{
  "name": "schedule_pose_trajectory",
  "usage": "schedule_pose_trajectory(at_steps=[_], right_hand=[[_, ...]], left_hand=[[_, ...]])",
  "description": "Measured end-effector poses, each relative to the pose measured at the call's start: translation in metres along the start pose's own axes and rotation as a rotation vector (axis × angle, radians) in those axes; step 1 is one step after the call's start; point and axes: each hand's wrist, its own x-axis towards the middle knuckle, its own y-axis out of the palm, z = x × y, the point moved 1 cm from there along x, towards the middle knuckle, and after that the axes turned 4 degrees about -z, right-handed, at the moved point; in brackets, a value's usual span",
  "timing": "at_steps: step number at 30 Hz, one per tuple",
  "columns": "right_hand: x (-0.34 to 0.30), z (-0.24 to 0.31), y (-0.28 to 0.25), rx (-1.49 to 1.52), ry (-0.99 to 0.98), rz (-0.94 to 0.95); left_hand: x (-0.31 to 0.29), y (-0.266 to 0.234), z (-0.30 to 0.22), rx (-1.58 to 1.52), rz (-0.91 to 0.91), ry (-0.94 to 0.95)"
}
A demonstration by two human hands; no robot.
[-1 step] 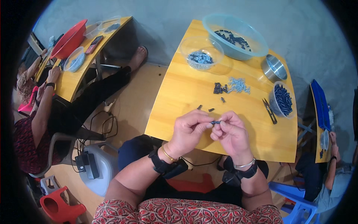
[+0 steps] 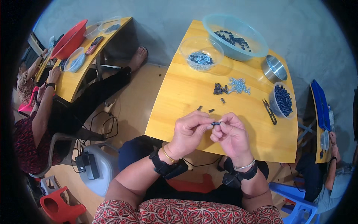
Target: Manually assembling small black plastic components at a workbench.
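So a small dark part [image 2: 215,123] is being pinched between the fingertips of the left hand [image 2: 191,130] and right hand [image 2: 232,135], just above the yellow table [image 2: 186,93]; probably mid-assembly, so steady alignment seems needed before pressing anything together.

Small dark part [image 2: 216,123] pinched between both hands: mostly covered by fingertips [image 2: 209,127], shape unreadable. Loose dark bits [image 2: 211,110] on the worktop [image 2: 186,93] too small to identify. Contents of the clear bowl [image 2: 201,59] just a bluish blur. Worktop's near edge hidden behind the right hand [image 2: 232,136]. Blue tray [image 2: 320,104] at right partly lost in the fisheye rim.
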Motion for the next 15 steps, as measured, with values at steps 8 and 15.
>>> schedule_pose_trajectory(at_steps=[8,15], right_hand=[[0.001,-0.009,-0.002,0.099,0.002,-0.027],[0.002,0.006,-0.009,-0.529,-0.206,-0.101]], left_hand=[[0.002,0.003,-0.001,0.173,0.023,0.174],[0.003,-0.001,0.006,-0.134,0.102,-0.234]])
